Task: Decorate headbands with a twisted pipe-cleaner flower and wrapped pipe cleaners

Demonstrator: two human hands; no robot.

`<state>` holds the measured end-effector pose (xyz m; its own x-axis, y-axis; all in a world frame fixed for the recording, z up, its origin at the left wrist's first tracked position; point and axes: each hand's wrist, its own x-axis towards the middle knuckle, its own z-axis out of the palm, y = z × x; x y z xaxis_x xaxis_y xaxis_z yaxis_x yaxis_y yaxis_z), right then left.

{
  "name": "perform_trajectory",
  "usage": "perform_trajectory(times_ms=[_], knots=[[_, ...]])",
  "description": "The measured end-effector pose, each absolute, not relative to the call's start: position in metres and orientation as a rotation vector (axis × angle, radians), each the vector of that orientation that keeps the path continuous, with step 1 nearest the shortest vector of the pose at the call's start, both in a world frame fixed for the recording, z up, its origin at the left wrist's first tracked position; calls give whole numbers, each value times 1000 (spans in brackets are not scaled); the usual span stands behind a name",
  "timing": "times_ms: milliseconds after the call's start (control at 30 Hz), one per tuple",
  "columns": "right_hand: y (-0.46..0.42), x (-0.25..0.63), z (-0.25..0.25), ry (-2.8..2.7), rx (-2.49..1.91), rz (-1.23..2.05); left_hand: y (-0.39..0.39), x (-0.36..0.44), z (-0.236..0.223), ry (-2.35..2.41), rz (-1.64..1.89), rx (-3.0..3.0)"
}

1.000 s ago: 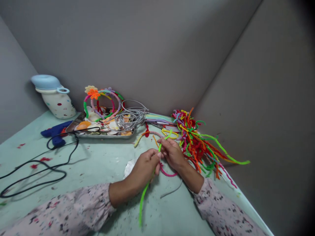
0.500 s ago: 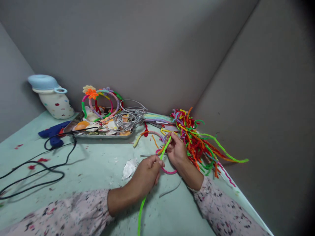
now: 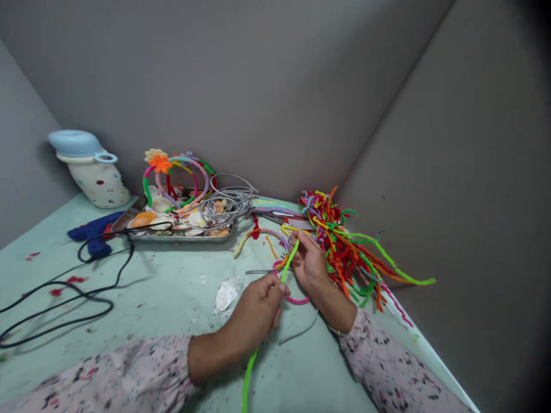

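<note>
A bright green pipe cleaner [image 3: 290, 263] runs between my two hands, and its long free tail hangs below toward the bottom edge. My left hand [image 3: 259, 304] is closed on it partway along. Higher up and to the right, the fingertips of my right hand [image 3: 309, 259] pinch it near its upper end. Behind and under the hands, a partly wrapped hoop shows a pink stretch [image 3: 298, 301] and a yellow-to-purple arc [image 3: 253, 234]; my hands hide much of it. Beside my right hand lies a tangled heap of coloured pipe cleaners [image 3: 340, 246].
A metal tray [image 3: 185, 238] holds a coil of grey wire [image 3: 228, 203] and finished headbands [image 3: 157, 166]. Left of it lie a blue glue gun [image 3: 97, 232] with a black cord and a white bottle [image 3: 97, 178]. Crumpled white paper [image 3: 227, 294] and a short grey wire [image 3: 299, 331] lie nearby.
Very little differs. My left hand has shifted slightly right along with the green pipe cleaner's tail; my right hand stays nearly in place.
</note>
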<state>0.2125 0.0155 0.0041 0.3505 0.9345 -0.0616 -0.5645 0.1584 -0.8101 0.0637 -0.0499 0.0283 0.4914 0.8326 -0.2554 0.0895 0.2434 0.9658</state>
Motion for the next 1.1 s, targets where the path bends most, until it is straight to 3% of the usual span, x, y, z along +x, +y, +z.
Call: perform_trajectory(times_ms=[700,1100], knots=[[15,209,4,-611,-895,1131,-43,63,35,974,745,1150],[16,215,8,-496,-917,1070,-53,64,32,1018,622,1258]])
